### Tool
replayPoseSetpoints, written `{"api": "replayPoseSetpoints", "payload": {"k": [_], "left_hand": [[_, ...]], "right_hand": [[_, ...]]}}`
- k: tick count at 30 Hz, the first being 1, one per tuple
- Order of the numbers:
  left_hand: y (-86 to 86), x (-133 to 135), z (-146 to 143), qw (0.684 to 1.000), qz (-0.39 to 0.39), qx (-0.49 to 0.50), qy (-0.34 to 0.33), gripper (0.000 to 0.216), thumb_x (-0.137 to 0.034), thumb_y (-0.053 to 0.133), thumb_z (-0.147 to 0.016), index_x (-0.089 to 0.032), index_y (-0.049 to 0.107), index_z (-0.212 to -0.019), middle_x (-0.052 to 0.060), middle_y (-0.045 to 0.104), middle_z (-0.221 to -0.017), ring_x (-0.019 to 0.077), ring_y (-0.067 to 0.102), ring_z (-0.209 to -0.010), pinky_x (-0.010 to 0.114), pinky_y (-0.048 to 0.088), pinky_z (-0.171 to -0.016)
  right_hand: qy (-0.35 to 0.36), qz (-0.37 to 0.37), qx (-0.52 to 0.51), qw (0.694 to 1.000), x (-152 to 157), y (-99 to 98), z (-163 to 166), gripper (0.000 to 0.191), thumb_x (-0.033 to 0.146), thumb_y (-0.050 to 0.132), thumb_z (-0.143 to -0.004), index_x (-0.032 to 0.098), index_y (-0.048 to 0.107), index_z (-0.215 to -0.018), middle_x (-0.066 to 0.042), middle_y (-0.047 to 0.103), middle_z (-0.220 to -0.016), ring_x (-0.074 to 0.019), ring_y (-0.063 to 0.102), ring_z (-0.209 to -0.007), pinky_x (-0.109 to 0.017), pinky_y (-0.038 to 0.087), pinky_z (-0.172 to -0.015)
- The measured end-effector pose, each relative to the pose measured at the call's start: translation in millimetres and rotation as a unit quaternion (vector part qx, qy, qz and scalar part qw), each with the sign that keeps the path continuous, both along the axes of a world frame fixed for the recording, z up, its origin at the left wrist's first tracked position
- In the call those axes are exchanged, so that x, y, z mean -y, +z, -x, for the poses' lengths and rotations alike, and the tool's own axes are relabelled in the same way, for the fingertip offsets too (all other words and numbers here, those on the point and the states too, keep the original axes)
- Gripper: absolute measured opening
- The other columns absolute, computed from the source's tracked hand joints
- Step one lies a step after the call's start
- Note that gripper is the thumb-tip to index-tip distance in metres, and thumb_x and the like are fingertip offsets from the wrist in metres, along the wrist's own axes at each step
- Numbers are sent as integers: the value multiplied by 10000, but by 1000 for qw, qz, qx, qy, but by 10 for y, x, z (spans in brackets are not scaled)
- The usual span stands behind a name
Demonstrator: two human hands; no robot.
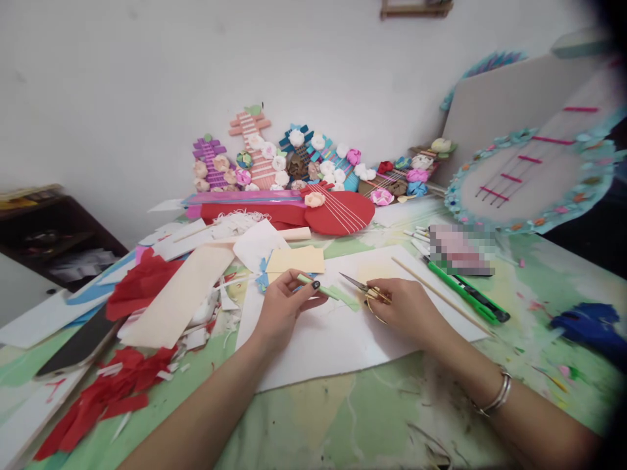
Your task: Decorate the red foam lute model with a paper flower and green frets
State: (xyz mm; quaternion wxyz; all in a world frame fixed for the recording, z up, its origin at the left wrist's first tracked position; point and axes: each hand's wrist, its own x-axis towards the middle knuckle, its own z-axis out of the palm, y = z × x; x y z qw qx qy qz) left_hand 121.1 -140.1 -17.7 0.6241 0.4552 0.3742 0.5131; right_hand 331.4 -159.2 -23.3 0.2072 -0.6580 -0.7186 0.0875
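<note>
The left hand (287,301) pinches a narrow green paper strip (329,293) between thumb and fingertips, closed on its near end, while the rest of the strip runs out to the right and lies low over the white sheet (318,339). The strip looks very light, thin and limp; it will likely bend or crease under any firm press and sag where it is not supported. A hold close to the place being cut, as the left hand has now, seems the best way to keep it taut, with only a light pinch so the paper does not crumple.

The right hand (406,307) is closed around the gold handles of a small pair of scissors (365,288), whose thin blades point left toward the free end of the strip. The blade tips sit just beside that free end; whether they touch the paper cannot be told. The scissors look stiff, light and sharp at the tip, so the loops are the place to grip them.

Taking the white sheet as landmark: the strip and both hands are over its upper middle, a yellow card (296,260) lies at its upper left edge, a thin wooden stick (441,295) crosses its right corner, and a green utility knife (467,294) lies just right of it on the tabletop (372,418). Red paper scraps (142,281) lie well to its left
</note>
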Motion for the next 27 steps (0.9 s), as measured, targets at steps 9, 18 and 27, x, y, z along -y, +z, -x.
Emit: {"api": "replayPoseSetpoints", "payload": {"k": [9, 18, 27], "left_hand": [[-14, -16, 34, 999, -39, 35, -13, 221, -193, 745, -658, -128, 550, -738, 4, 676, -758, 161, 679, -755, 342, 554, -791], [-47, 61, -12, 997, -48, 4, -62, 258, -238, 756, -648, -135, 525, -697, 17, 698, -735, 179, 688, -730, 364, 564, -778], [-17, 104, 8, 994, -72, -33, -75, 228, -221, 779, -610, -118, 580, -651, 40, 696, -684, 187, 684, -672, 336, 576, -695]], "right_hand": [[43, -129, 23, 990, -25, -29, -50, 196, 123, 490, -767, 158, 679, -726, -91, 633, -756, -186, 563, -749, -274, 386, -684], [203, -127, -269, 933, 119, 21, 195, 209, 270, 637, -764, 179, 693, -943, -33, 669, -738, -120, 578, -625, -243, 458, -615], [208, -78, -356, 908, 113, -41, 203, 174, 285, 642, -748, 147, 736, -798, -26, 660, -608, -106, 539, -539, -216, 420, -496]]}}
